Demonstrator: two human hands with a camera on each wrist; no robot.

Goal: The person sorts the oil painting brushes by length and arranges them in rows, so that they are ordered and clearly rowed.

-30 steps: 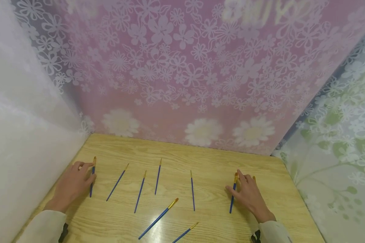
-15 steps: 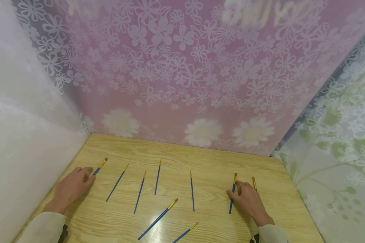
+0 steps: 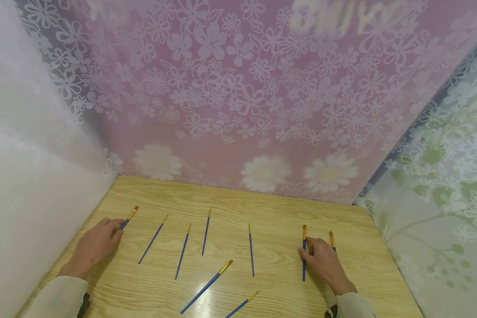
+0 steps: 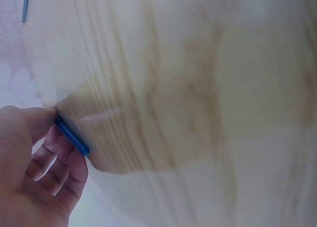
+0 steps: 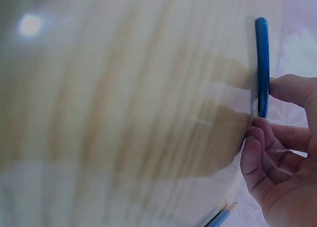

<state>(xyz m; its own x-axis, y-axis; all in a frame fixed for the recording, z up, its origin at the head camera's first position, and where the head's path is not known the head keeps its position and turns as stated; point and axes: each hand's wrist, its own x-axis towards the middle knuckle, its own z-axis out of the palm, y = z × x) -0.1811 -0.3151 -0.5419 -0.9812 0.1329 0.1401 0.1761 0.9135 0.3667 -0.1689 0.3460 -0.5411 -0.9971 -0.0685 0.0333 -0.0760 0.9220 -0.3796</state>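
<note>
At the table's left side, my left hand point(image 3: 95, 245) grips a paintbrush point(image 3: 133, 214) with a blue handle, gold ferrule and orange-brown bristles. Its bristle end leans away to the right; the fingers hide the lower handle in the head view. The left wrist view has the blue handle end point(image 4: 73, 135) between thumb and curled fingers. On the right, my right hand point(image 3: 327, 263) pinches another paintbrush point(image 3: 304, 232), lying nearly straight away from me. Thumb and fingertips meet its blue handle point(image 5: 263, 63) in the right wrist view. A flat-tipped paintbrush point(image 3: 332, 240) lies partly hidden behind that hand.
Between the hands, several thin paintbrushes lie spread out, among them one at the left point(image 3: 153, 238) and one at the right point(image 3: 251, 251). A larger brush point(image 3: 206, 287) slants near the front. Patterned walls border the wooden table point(image 3: 278, 216) behind and on both sides.
The left paintbrush has swung from upright to leaning right. My right fingers have drawn in from spread to a pinch, and that brush has turned slightly to lie straighter.
</note>
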